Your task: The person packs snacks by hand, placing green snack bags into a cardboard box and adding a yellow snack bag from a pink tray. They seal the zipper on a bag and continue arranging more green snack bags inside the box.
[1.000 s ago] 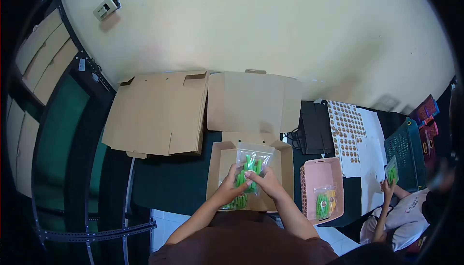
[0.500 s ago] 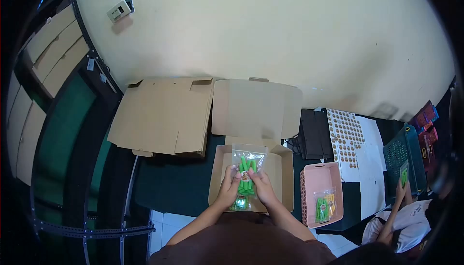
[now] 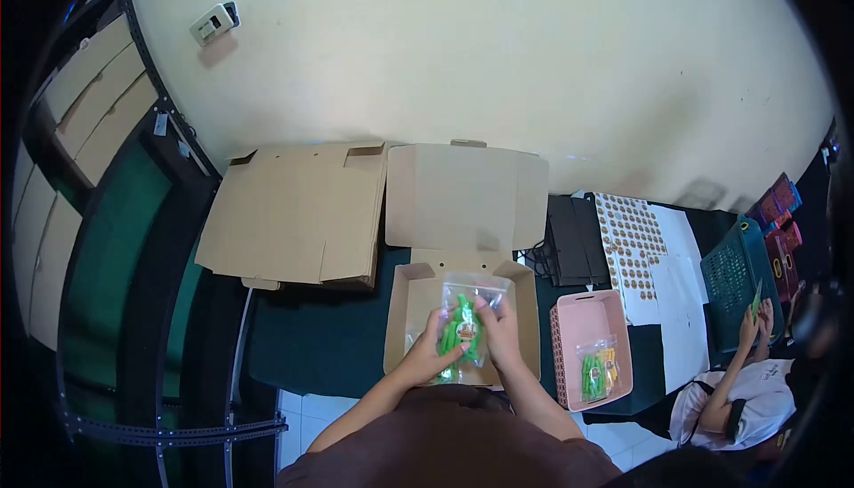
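Observation:
A clear zip bag of green sticks [image 3: 456,335] with a round label is held upright over the open cardboard box [image 3: 398,317]. My left hand [image 3: 427,356] is closed on the bag's left side, its thumb across the front near the label. On the upper right side, the fingers of my right hand [image 3: 501,335] pinch the plastic. Below the bag, more green shows inside the box, mostly covered by my hands. The box's lid [image 3: 467,196] stands raised behind it.
To the right stands a pink basket [image 3: 559,346] with bags of green and yellow sticks [image 3: 598,372]. Folded cardboard boxes [image 3: 289,221] are stacked left. Sticker sheets [image 3: 627,234], a black object [image 3: 576,243] and a green basket [image 3: 722,266] lie farther right. A co-worker [image 3: 743,399] holds a green item.
The bag has turned and shifted slightly right, and my left thumb now lies across its front. My right hand has moved up its side. The co-worker's hands have risen.

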Demonstrator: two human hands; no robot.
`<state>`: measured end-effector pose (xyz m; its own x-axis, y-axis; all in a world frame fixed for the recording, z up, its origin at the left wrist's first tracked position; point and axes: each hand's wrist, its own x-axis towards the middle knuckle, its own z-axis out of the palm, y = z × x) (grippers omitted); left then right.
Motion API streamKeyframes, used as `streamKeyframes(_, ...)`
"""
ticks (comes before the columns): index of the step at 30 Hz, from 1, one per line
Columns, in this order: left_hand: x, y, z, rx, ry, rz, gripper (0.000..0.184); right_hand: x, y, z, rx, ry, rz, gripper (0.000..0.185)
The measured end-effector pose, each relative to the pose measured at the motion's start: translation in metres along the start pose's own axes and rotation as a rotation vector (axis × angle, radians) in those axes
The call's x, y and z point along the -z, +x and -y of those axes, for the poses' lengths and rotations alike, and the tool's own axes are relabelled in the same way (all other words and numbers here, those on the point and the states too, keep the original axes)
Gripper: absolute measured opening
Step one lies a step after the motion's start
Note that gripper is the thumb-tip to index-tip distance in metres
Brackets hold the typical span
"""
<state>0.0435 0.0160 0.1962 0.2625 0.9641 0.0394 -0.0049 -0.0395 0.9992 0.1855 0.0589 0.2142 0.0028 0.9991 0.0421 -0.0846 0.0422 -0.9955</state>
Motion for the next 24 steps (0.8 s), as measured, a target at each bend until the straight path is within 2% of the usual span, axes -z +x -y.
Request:
streamKeyframes(1, -0.001, 0.000, 0.006, -0.004, 0.028, 0.016, 0.065, 0.002, 0.000, 0.015, -0.057, 0.140, -0.016, 0.024)
streamKeyframes(2, 0.000, 0.002, 0.010, -0.005, 0.026, 0.017, 0.065, 0.007, 0.002, 0.016, -0.057, 0.139, -0.017, 0.024)
streamKeyframes(4, 0.001, 0.004, 0.014, -0.134, 0.182, -0.096, 0.066, 0.016, 0.002, 0.016, -0.105, 0.086, 0.158, 0.017)
streamKeyframes(5, 0.002, 0.004, 0.015, -0.134, 0.182, -0.095, 0.066, 0.014, 0.000, 0.016, -0.095, 0.026, 0.175, 0.016)
streamKeyframes(6, 0.004, 0.005, 0.013, -0.169, 0.127, -0.169, 0.051, 0.010, -0.003, 0.015, -0.095, 0.026, 0.173, 0.016)
streamKeyframes(8, 0.012, 0.010, 0.004, -0.239, 0.017, -0.314, 0.024, 0.005, -0.008, 0.015, 0.088, -0.136, 0.355, 0.016)
streamKeyframes(9, 0.017, 0.009, -0.008, -0.184, -0.037, -0.256, 0.015, 0.006, -0.010, 0.016, -0.045, -0.107, 0.386, 0.021)
streamKeyframes(10, 0.022, 0.008, -0.013, -0.185, -0.035, -0.254, 0.015, 0.007, -0.011, 0.015, -0.043, -0.105, 0.385, 0.021)
streamKeyframes(12, 0.034, 0.004, -0.017, -0.009, -0.068, -0.124, 0.017, 0.011, -0.011, 0.015, -0.131, -0.007, 0.510, 0.028)
streamKeyframes(13, 0.041, 0.004, -0.015, -0.009, -0.070, -0.055, 0.019, 0.011, -0.013, 0.026, -0.115, 0.001, 0.563, 0.034)
streamKeyframes(16, 0.049, 0.000, -0.020, 0.021, -0.170, 0.080, 0.025, 0.021, -0.012, 0.024, -0.137, -0.066, 0.648, 0.034)
streamKeyframes(18, 0.050, 0.000, -0.008, 0.082, -0.218, 0.156, 0.032, 0.019, -0.013, 0.025, -0.115, -0.132, 0.620, 0.034)
streamKeyframes(20, 0.037, 0.001, -0.020, 0.073, -0.469, -0.153, 0.042, 0.017, -0.012, 0.025, -0.010, -0.191, 0.320, 0.034)
streamKeyframes(22, 0.035, -0.001, -0.029, 0.011, -0.391, -0.183, 0.048, 0.022, -0.008, 0.033, -0.041, -0.129, 0.273, 0.034)
streamKeyframes(24, 0.025, -0.010, -0.029, -0.024, -0.283, -0.094, 0.045, 0.022, -0.009, 0.047, 0.170, -0.232, 0.108, 0.035)
